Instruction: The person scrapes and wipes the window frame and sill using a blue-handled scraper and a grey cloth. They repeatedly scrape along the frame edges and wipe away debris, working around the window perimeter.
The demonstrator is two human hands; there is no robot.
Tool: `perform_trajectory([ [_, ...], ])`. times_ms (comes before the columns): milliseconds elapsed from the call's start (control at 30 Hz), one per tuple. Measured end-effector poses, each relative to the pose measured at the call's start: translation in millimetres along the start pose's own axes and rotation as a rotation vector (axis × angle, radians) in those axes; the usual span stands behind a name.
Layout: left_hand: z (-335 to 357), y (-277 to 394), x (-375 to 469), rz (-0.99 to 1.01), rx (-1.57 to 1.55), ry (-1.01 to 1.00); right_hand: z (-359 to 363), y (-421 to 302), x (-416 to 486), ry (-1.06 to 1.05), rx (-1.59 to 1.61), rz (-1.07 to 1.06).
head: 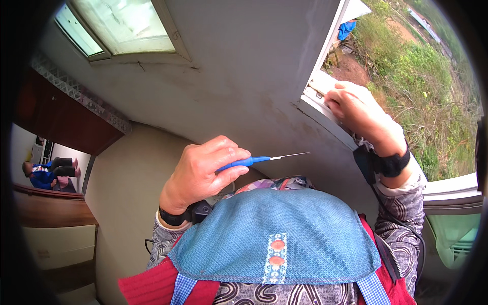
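My left hand (204, 167) grips the blue handle of an awl-like tool (263, 159) between thumb and fingers. Its thin metal shaft points right, into open air above my lap. My right hand (360, 110) is raised at the white window frame (318, 101), with its fingers curled down over the sill. Whether something is pinched under those fingers is hidden. A small round hole or fitting shows in the frame just left of them. Below my hands, a blue woven apron (305, 225) with two orange buttons covers my chest.
A grey wall (244, 76) rises in front, meeting a beige floor (122, 183). A second window (133, 26) is at upper left. Through a doorway at far left a person (49, 173) sits. Green fabric (450, 236) hangs at right. A black cable (411, 228) runs along my right sleeve.
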State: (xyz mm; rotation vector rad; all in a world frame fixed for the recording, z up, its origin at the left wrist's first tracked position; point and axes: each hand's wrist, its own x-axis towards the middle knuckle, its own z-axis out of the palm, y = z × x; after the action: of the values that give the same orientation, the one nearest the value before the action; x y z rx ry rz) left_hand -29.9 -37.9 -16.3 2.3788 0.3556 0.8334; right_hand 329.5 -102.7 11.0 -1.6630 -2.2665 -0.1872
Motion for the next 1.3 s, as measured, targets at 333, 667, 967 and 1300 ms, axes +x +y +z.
perform_trajectory([
  [333,3,3,5,-0.008,-0.008,-0.009,6,-3,12,0.161,0.14,-0.064],
  [667,0,1,9,-0.023,0.016,-0.019,-4,2,6,0.008,0.091,0.118],
  [967,5,1,13,-0.009,0.01,-0.062,21,4,12,0.047,0.203,-0.04],
  [1300,-1,7,9,-0.02,0.015,-0.039,17,6,17,0.085,0.278,-0.027],
])
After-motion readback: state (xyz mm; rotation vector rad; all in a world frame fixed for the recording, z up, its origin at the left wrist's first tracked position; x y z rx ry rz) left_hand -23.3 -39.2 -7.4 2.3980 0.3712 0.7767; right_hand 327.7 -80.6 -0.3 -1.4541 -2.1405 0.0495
